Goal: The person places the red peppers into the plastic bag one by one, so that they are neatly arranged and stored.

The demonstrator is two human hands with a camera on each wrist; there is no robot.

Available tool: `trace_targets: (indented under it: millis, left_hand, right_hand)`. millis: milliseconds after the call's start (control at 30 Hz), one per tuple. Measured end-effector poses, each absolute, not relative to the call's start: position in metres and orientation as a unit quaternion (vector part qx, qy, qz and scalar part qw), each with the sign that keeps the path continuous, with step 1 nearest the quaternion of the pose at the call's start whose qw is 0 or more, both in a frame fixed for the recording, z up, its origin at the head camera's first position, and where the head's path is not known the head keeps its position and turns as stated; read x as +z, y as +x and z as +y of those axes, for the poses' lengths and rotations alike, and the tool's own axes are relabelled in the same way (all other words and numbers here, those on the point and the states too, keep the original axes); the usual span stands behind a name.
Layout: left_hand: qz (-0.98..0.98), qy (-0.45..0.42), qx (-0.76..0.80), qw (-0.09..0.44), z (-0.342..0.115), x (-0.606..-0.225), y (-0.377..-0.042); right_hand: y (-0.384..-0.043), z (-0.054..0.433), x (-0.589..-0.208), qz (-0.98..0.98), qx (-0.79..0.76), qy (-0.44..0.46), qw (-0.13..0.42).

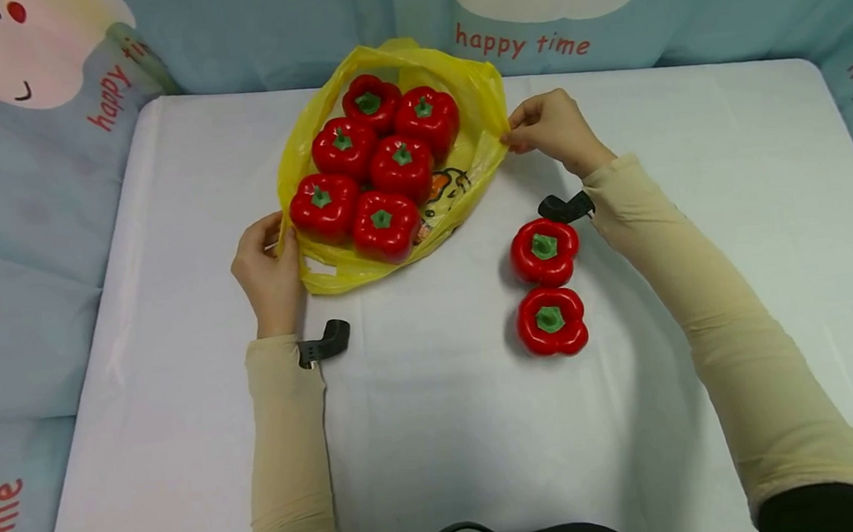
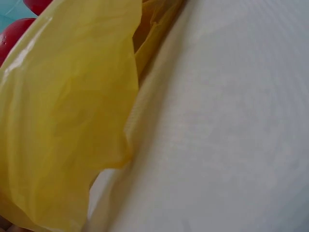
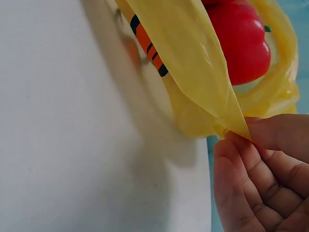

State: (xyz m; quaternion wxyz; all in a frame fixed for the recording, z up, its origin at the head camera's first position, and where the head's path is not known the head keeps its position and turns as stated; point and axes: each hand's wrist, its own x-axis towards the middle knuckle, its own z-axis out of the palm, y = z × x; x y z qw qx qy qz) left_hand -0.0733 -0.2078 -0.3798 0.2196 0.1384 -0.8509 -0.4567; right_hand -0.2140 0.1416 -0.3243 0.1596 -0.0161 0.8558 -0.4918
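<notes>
A yellow plastic bag (image 1: 481,99) lies with its mouth spread wide, several red bell peppers (image 1: 401,168) with green stems sitting inside. At the bag's lower left edge, my left hand (image 1: 269,270) holds the rim; the left wrist view shows mostly yellow plastic, with the fingers almost out of frame. On the opposite side my right hand (image 1: 554,131) pinches the rim between thumb and fingertips, plain to see in the right wrist view. Two more bell peppers, an upper one (image 1: 544,252) and a lower one (image 1: 551,321), touch each other on the table below the right wrist.
The white-covered table (image 1: 440,432) has rounded corners. A blue printed curtain (image 1: 347,22) surrounds its back and sides. A black cable (image 1: 447,531) curves at the front edge. Each wrist carries a small black camera mount, the right one (image 1: 565,207) hanging close over the upper loose pepper.
</notes>
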Motion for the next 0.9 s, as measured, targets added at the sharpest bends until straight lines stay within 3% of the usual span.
trace_targets:
  millis: [400,900]
  left_hand:
    - [-0.848,0.142,-0.461,0.22,-0.207,-0.38,-0.074]
    - [-0.848,0.143,-0.461,0.217,-0.206,-0.38,-0.074]
  right_hand:
    - [-0.194,0.163,-0.309,0.831,-0.534,-0.046,0.153]
    - [-0.115,0.196,-0.291,0.85,-0.48,-0.108,0.187]
